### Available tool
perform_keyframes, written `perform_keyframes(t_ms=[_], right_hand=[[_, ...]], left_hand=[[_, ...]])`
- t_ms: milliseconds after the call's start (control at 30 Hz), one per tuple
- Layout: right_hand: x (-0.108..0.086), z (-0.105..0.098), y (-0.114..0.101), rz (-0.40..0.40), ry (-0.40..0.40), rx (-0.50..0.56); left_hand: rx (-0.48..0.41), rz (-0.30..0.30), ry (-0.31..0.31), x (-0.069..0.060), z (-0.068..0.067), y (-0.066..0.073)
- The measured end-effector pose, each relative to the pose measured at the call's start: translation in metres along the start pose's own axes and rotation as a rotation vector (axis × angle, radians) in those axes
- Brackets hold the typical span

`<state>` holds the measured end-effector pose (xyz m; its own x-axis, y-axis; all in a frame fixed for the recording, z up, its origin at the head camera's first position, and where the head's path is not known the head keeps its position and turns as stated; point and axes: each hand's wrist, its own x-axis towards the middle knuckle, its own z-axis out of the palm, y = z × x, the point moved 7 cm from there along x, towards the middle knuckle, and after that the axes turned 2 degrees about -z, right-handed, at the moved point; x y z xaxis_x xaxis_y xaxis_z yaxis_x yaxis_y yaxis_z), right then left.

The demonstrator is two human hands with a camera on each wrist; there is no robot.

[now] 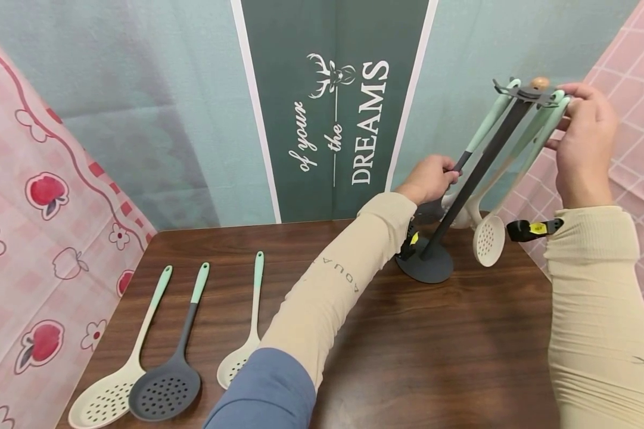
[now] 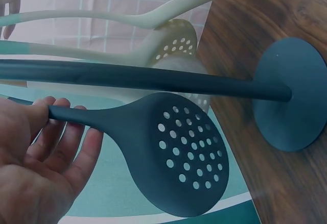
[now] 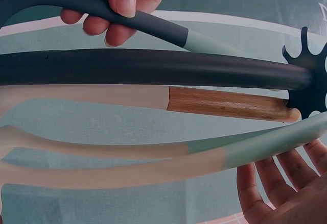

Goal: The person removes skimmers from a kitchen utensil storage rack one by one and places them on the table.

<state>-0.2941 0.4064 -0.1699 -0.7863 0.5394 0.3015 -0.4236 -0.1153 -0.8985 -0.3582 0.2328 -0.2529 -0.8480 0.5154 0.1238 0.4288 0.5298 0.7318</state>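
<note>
My left hand [image 1: 429,179] pinches the dark grey handle of a slotted skimmer [image 2: 179,152], its head perforated and its upper handle mint green. This skimmer hangs beside the pole of a dark utensil stand [image 1: 474,173] with a hooked top. At the stand's top, my right hand [image 1: 590,137] touches a mint-green handle [image 3: 276,140] with extended fingers; its thumb is hidden in the right wrist view. Cream utensils hang on that side, among them a small perforated ladle [image 1: 489,241]. A wooden-handled utensil [image 3: 227,103] hangs behind the pole.
On the brown wooden table [image 1: 450,345] at left lie a cream slotted skimmer [image 1: 104,399], a dark grey one [image 1: 166,390] overlapping it, and a smaller cream skimmer [image 1: 238,357] partly behind my left sleeve. The stand's round base [image 1: 429,268] sits near the back edge, before hanging cloth.
</note>
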Motion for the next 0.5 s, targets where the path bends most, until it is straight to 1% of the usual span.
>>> perform_keyframes(t_ms=[167,267,500], right_hand=[[0.0007,0.0010,0.0000,0.007,-0.008,0.009],[0.0015,0.0012,0.0001,0.011,-0.013,0.008],[0.0020,-0.0009,0.0001,0.036,-0.017,0.058]], left_hand=[[0.025,0.014,0.002,-0.0017,-0.0037,0.0019],[0.019,0.020,-0.003,-0.0026,-0.0058,0.0019],[0.003,0.032,-0.004,-0.0036,-0.0084,0.0003]])
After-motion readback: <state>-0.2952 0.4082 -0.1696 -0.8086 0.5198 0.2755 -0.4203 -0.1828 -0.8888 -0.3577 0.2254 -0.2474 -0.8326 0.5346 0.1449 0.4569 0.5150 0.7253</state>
